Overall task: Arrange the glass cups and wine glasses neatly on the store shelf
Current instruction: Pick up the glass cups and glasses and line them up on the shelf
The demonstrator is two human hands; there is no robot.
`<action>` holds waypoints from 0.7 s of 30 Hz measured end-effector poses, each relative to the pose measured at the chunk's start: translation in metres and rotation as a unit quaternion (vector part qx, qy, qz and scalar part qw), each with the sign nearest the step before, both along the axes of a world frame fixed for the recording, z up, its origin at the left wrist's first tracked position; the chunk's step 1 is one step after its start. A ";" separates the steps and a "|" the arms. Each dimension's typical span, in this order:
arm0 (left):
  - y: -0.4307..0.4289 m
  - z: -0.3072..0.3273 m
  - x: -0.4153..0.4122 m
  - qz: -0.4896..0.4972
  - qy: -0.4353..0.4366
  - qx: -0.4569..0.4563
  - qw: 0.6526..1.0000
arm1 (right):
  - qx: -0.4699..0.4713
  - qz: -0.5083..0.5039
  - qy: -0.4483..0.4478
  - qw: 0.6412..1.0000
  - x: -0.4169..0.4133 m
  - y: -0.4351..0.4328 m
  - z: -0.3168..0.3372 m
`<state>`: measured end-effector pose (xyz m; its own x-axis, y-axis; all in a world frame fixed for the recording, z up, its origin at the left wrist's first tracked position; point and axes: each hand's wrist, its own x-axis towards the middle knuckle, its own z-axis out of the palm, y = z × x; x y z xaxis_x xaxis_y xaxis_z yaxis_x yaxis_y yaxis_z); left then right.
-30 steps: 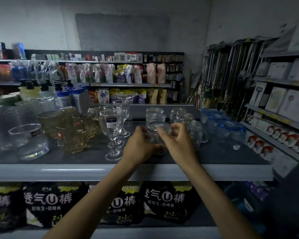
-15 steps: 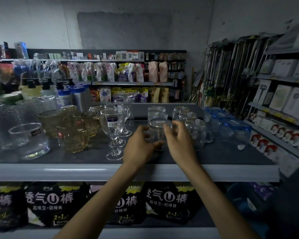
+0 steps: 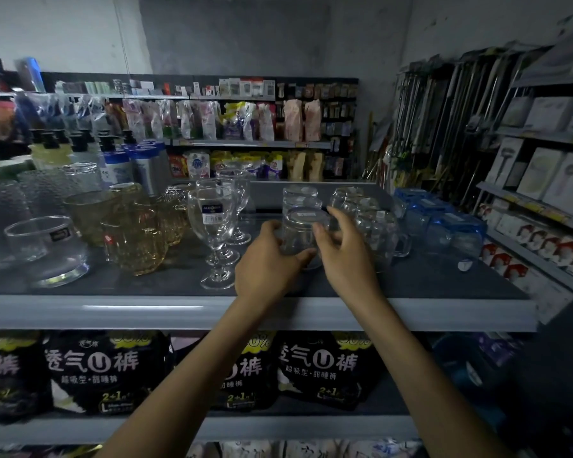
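Note:
An upside-down clear glass cup (image 3: 300, 234) stands on the dark shelf top (image 3: 427, 279), in front of two more inverted clear cups (image 3: 301, 196). My left hand (image 3: 268, 262) grips its left side and my right hand (image 3: 343, 256) curls round its right side. A row of stemmed wine glasses (image 3: 213, 226) stands just left of my left hand. Clear handled mugs (image 3: 374, 223) stand upside down just right of my right hand.
Amber mugs (image 3: 136, 239) and clear tumblers (image 3: 52, 249) fill the shelf's left part, blue cups (image 3: 444, 226) its right. The grey shelf edge (image 3: 146, 312) runs below my wrists. Dark packets (image 3: 103, 368) sit on the lower shelf. Boxed goods line the right-hand rack (image 3: 543, 180).
Both hands have slid the inverted clear cup away from the shelf's front edge, back toward the other inverted cups.

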<state>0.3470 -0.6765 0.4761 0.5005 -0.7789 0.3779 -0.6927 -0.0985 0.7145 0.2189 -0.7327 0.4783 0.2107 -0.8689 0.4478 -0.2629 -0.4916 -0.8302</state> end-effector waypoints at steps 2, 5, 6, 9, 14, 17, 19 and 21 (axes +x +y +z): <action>0.000 0.001 -0.002 0.002 -0.001 -0.002 1.000 | 0.000 -0.001 0.001 1.000 0.000 -0.001 0.000; 0.001 0.001 -0.004 0.007 -0.016 0.004 1.000 | 0.000 -0.001 -0.003 1.000 0.000 -0.001 0.001; 0.001 0.001 -0.004 0.009 -0.019 0.006 1.000 | -0.002 -0.001 -0.002 1.000 0.000 0.000 0.001; 0.000 0.000 -0.003 0.011 -0.027 0.013 0.999 | -0.006 -0.007 0.002 1.000 0.002 -0.001 -0.001; 0.003 0.001 -0.006 0.021 -0.032 0.003 0.999 | -0.006 -0.010 -0.019 1.000 -0.002 0.009 0.000; 0.013 -0.004 -0.013 0.030 -0.092 -0.070 0.993 | -0.038 -0.006 -0.023 0.999 -0.015 0.030 -0.001; 0.022 -0.007 -0.023 0.015 -0.166 -0.117 0.979 | -0.076 -0.020 -0.022 0.997 -0.032 0.043 -0.002; 0.030 -0.006 -0.041 -0.025 -0.203 -0.155 0.966 | -0.142 -0.067 -0.016 0.987 -0.054 0.049 0.001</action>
<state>0.3061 -0.6464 0.4704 0.2268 -0.6161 0.7543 -0.9208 0.1167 0.3722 0.1653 -0.6840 0.4790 0.0834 -0.7266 0.6819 -0.3174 -0.6680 -0.6730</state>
